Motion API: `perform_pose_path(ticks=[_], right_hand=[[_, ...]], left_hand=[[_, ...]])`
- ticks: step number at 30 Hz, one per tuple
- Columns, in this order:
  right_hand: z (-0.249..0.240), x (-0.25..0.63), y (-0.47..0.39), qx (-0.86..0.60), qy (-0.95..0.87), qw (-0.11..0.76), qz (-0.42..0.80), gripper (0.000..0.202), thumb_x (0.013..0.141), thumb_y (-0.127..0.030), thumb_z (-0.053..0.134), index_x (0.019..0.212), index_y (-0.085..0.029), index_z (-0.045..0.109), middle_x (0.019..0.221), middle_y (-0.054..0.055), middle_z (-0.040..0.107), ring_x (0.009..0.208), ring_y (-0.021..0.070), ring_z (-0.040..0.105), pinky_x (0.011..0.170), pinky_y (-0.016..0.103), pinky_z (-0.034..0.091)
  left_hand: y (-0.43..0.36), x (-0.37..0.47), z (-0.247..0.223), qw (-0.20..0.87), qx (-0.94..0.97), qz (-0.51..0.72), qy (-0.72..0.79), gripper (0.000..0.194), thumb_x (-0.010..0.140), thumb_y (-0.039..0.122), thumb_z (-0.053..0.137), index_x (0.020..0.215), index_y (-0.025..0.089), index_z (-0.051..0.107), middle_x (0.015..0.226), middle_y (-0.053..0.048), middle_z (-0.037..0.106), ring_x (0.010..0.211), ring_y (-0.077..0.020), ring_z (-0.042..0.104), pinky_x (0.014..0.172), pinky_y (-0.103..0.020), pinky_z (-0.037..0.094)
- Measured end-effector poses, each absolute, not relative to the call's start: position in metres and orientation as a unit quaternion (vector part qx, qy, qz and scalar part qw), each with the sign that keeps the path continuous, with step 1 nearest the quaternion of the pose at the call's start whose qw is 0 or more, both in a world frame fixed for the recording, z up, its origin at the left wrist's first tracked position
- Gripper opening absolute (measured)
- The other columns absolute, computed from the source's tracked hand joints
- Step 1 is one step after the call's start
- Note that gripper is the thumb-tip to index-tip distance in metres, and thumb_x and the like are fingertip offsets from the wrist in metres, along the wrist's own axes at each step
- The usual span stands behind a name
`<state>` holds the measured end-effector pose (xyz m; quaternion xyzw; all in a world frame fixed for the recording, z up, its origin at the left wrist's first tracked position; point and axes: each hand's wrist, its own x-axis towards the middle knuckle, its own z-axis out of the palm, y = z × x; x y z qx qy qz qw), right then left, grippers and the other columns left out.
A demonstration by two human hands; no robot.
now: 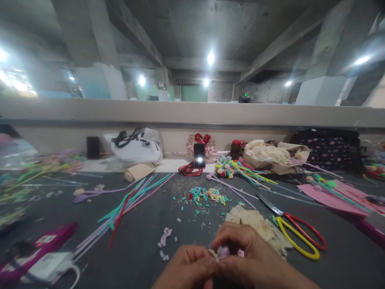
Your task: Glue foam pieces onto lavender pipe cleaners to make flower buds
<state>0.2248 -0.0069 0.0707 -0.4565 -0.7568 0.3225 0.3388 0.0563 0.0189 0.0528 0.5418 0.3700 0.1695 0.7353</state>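
Note:
My left hand (pixel 192 265) and my right hand (pixel 245 251) meet at the front of the dark table, fingers pinched together. Between them is a small lilac pipe-cleaner flower (pixel 223 252), its lower part hidden by the fingers. A pale strand shows at the left fingertips, too small to make out. By the right palm there is a small pink bit (pixel 241 253). Left of my hands lie curled lilac pipe-cleaner pieces (pixel 165 237). Under and beyond my right hand is a crumpled beige sheet (pixel 249 218), with scissors (pixel 288 220) with red and yellow handles beside it.
Cut teal and yellow bits (pixel 207 195) are heaped mid-table. Long pipe cleaners (pixel 129 204) lie left, near a magenta tool (pixel 54 239). At the back stand a phone (pixel 199 155), a white bag (pixel 138 146) and a bundle of flowers (pixel 228 166). Pink sheets (pixel 333 196) lie right.

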Motion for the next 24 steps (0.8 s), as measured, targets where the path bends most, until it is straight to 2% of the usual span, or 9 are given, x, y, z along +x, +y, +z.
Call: perform_pose_path(ticks=[7, 9, 12, 13, 15, 19, 24], right_hand=[[0.065, 0.225, -0.005, -0.464, -0.748, 0.331, 0.341, 0.011, 0.069, -0.024, 0.063, 0.079, -0.019, 0.064, 0.071, -0.003, 0.058, 0.066, 0.0091, 0.053, 0.057, 0.017, 0.038], [0.066, 0.227, -0.007, -0.467, -0.751, 0.318, 0.341, 0.023, 0.065, -0.026, 0.066, 0.088, -0.022, 0.063, 0.075, -0.003, 0.059, 0.068, 0.0102, 0.053, 0.058, 0.018, 0.039], [0.07, 0.232, -0.008, -0.449, -0.768, 0.312, 0.334, 0.053, 0.058, -0.027, 0.071, 0.109, -0.029, 0.054, 0.087, -0.002, 0.059, 0.076, 0.0133, 0.053, 0.063, 0.021, 0.041], [0.072, 0.234, -0.008, -0.438, -0.773, 0.315, 0.334, 0.058, 0.057, -0.027, 0.072, 0.111, -0.031, 0.052, 0.09, -0.002, 0.058, 0.078, 0.0138, 0.053, 0.064, 0.022, 0.041], [0.074, 0.235, -0.007, -0.412, -0.78, 0.326, 0.34, 0.055, 0.059, -0.025, 0.071, 0.11, -0.03, 0.053, 0.093, -0.001, 0.057, 0.08, 0.0139, 0.053, 0.066, 0.023, 0.041], [0.077, 0.232, -0.006, -0.372, -0.792, 0.343, 0.342, 0.037, 0.063, -0.024, 0.068, 0.099, -0.025, 0.06, 0.092, 0.0, 0.056, 0.079, 0.0129, 0.053, 0.068, 0.024, 0.041], [0.076, 0.228, -0.006, -0.382, -0.791, 0.347, 0.328, 0.028, 0.065, -0.026, 0.067, 0.092, -0.021, 0.062, 0.086, 0.0, 0.057, 0.077, 0.0123, 0.053, 0.067, 0.023, 0.041]], left_hand=[[0.026, 0.057, 0.044, 0.741, 0.526, 0.191, 0.37, 0.033, 0.059, 0.042, 0.058, 0.042, 0.015, 0.048, 0.028, 0.008, 0.038, 0.028, -0.0022, 0.022, 0.034, -0.019, 0.007], [0.026, 0.057, 0.045, 0.755, 0.512, 0.174, 0.37, 0.03, 0.055, 0.041, 0.059, 0.044, 0.015, 0.051, 0.029, 0.007, 0.04, 0.03, -0.0026, 0.024, 0.035, -0.02, 0.009], [0.025, 0.055, 0.05, 0.764, 0.485, 0.173, 0.389, 0.025, 0.054, 0.038, 0.058, 0.051, 0.013, 0.058, 0.036, 0.005, 0.045, 0.032, -0.0031, 0.029, 0.037, -0.02, 0.013], [0.025, 0.054, 0.052, 0.765, 0.478, 0.171, 0.397, 0.023, 0.054, 0.036, 0.058, 0.053, 0.013, 0.06, 0.037, 0.005, 0.046, 0.033, -0.0033, 0.03, 0.037, -0.02, 0.014], [0.024, 0.051, 0.054, 0.766, 0.471, 0.169, 0.404, 0.02, 0.055, 0.032, 0.057, 0.053, 0.013, 0.061, 0.038, 0.004, 0.046, 0.034, -0.0039, 0.029, 0.038, -0.02, 0.016], [0.023, 0.047, 0.05, 0.767, 0.48, 0.187, 0.384, 0.014, 0.055, 0.028, 0.06, 0.052, 0.014, 0.062, 0.039, 0.005, 0.046, 0.037, -0.0043, 0.027, 0.04, -0.019, 0.02], [0.023, 0.046, 0.048, 0.77, 0.482, 0.175, 0.38, 0.019, 0.057, 0.032, 0.059, 0.053, 0.014, 0.062, 0.037, 0.005, 0.044, 0.035, -0.0043, 0.026, 0.039, -0.019, 0.019]])
